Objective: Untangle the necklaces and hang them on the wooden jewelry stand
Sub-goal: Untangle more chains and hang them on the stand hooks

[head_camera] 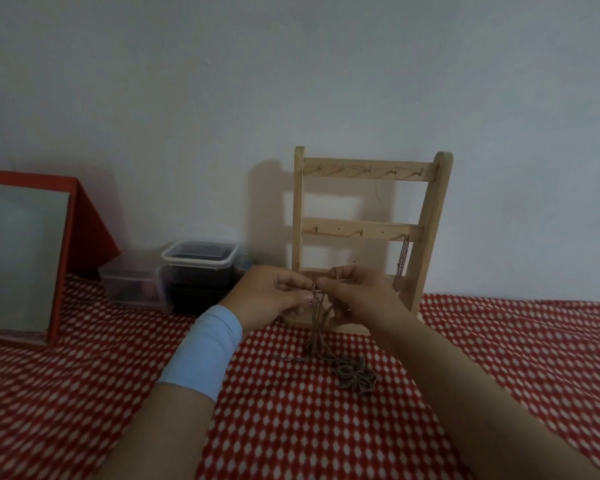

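A pale grey wall (291,81) rises behind a red cloth with white diamonds (499,358). A ladder-shaped pale wooden jewelry stand (298,202) stands on the cloth, and one thin hung chain (401,261) dangles from its middle rail. In front of it I see the left hand (274,292) and right hand (357,292), fingertips pinching a tangle of thin brown necklaces (354,372) that trails onto the cloth. I judge them light, limp and easily snagged, best gripped beside the knot.

One stand (361,230), one hung chain (401,261), one necklace tangle (354,372), one mirror (18,265), two plastic boxes (129,282) (200,258)
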The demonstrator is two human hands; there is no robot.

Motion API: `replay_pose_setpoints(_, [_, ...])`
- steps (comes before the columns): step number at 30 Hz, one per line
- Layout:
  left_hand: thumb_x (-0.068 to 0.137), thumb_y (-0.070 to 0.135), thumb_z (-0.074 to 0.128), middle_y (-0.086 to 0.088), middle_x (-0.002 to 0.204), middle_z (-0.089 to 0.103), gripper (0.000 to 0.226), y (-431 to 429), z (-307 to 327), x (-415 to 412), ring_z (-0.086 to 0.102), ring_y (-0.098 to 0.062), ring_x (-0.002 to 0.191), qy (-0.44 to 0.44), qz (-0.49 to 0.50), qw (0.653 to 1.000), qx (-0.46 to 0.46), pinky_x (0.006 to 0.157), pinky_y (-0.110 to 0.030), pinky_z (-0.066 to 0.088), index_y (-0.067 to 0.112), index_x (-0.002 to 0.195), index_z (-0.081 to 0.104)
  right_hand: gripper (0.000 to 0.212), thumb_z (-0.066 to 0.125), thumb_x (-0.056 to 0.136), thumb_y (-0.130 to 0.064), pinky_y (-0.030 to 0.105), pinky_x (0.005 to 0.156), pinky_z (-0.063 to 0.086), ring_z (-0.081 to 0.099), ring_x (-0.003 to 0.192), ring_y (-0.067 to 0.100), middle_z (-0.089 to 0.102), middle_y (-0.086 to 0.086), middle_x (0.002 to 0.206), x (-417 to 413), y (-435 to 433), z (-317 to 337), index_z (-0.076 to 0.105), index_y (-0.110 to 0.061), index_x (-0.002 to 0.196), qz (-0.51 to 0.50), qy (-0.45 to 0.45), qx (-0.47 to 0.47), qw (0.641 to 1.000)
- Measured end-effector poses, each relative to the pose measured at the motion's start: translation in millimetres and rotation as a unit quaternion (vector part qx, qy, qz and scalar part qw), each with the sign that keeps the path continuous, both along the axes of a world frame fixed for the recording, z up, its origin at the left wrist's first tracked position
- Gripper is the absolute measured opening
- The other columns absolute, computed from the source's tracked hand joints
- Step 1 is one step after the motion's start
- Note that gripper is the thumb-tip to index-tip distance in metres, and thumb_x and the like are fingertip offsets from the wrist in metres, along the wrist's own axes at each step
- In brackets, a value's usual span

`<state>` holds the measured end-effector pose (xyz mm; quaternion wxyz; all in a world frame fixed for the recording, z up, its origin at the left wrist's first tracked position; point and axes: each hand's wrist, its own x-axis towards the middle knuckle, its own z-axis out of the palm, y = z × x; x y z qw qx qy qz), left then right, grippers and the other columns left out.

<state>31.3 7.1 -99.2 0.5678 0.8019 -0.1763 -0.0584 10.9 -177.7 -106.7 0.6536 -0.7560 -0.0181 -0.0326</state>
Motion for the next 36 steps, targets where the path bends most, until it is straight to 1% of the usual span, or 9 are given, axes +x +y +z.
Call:
replay_pose_setpoints(3, [0.085,0.013,0.073,-0.006,0.089,0.077,0.009,-1,-1,1,0.071,-0.014,0.078,0.018,0.007,1.000,0.015,0.076,-0.026,0.059,0.018,0.093,0.074,0.033,0.082,0.084,-0.036,0.031,0.056,0.061,0.072,0.056,0.014,0.077,0.000,0.077,-3,-1,4,0.069,-0.015,0.106,-0.044,0.020,-0.115,0.992])
replay_pose_setpoints(7, [0.088,0.019,0.070,-0.008,0.088,0.075,0.004,-2,-1,-1,0.066,-0.011,0.072,0.022,0.005,0.999,0.029,0.070,-0.024,0.057,0.020,0.090,0.074,0.034,0.080,0.079,-0.054,0.030,0.057,0.062,0.071,0.058,0.014,0.074,0.000,0.074,-5,-3,7,0.065,-0.023,0.082,-0.107,-0.026,-0.300,0.948])
replay_pose_setpoints(9, [0.088,0.018,0.070,-0.003,0.082,0.074,0.004,-2,0,-1,0.064,-0.011,0.069,0.021,0.006,1.000,0.017,0.070,-0.024,0.056,0.021,0.087,0.073,0.036,0.075,0.084,-0.053,0.026,0.051,0.058,0.066,0.051,0.013,0.073,0.000,0.073,-7,-2,10,0.070,-0.018,0.082,-0.096,-0.037,-0.268,0.958])
replay_pose_setpoints(12, [0.089,0.012,0.068,-0.006,0.077,0.070,0.006,-2,0,-1,0.062,-0.009,0.063,0.034,0.011,0.999,-0.018,0.066,-0.023,0.056,0.017,0.090,0.072,0.028,0.073,0.091,-0.040,0.028,0.053,0.058,0.064,0.055,0.013,0.078,0.001,0.084,-11,-1,11,0.078,-0.012,0.092,0.002,0.000,-0.133,0.991])
replay_pose_setpoints(16, [0.087,0.012,0.070,-0.004,0.072,0.069,0.006,-1,2,-2,0.062,-0.007,0.061,0.043,0.011,0.999,-0.021,0.063,-0.022,0.054,0.015,0.091,0.074,0.016,0.072,0.094,-0.021,0.031,0.057,0.058,0.063,0.059,0.015,0.079,0.003,0.089,-10,-6,9,0.079,-0.007,0.097,0.058,0.006,-0.074,0.996])
replay_pose_setpoints(22, [0.087,0.012,0.070,-0.008,0.090,0.075,0.008,-2,6,-4,0.067,-0.015,0.076,0.020,0.008,1.000,0.008,0.078,-0.030,0.058,0.019,0.090,0.074,0.021,0.065,0.099,-0.029,0.036,0.062,0.059,0.065,0.063,0.018,0.078,0.001,0.093,-10,-5,7,0.076,-0.012,0.104,0.078,0.017,-0.110,0.991])
replay_pose_setpoints(26, [0.085,0.008,0.072,-0.006,0.084,0.073,0.013,-3,7,-4,0.064,-0.012,0.069,0.043,0.011,0.999,-0.020,0.079,-0.033,0.057,0.014,0.096,0.071,0.024,0.073,0.092,-0.035,0.032,0.060,0.058,0.064,0.062,0.018,0.080,0.000,0.095,-13,-6,10,0.079,-0.014,0.103,0.088,0.023,-0.095,0.991])
replay_pose_setpoints(31, [0.086,0.008,0.070,0.000,0.081,0.073,0.014,1,7,-3,0.064,-0.014,0.069,0.033,-0.004,0.999,-0.028,0.081,-0.036,0.056,0.016,0.098,0.069,0.018,0.073,0.093,-0.025,0.030,0.058,0.056,0.063,0.059,0.013,0.080,0.002,0.095,-12,-5,9,0.080,-0.012,0.101,0.089,0.029,-0.074,0.993])
replay_pose_setpoints(36, [0.081,0.007,0.076,-0.013,0.087,0.074,0.024,-2,7,-5,0.069,-0.019,0.075,0.009,-0.025,1.000,0.011,0.081,-0.035,0.059,0.018,0.101,0.068,0.020,0.066,0.097,-0.023,0.031,0.055,0.056,0.058,0.051,0.012,0.075,0.001,0.072,-10,-1,4,0.080,-0.012,0.088,0.030,0.012,-0.091,0.995])
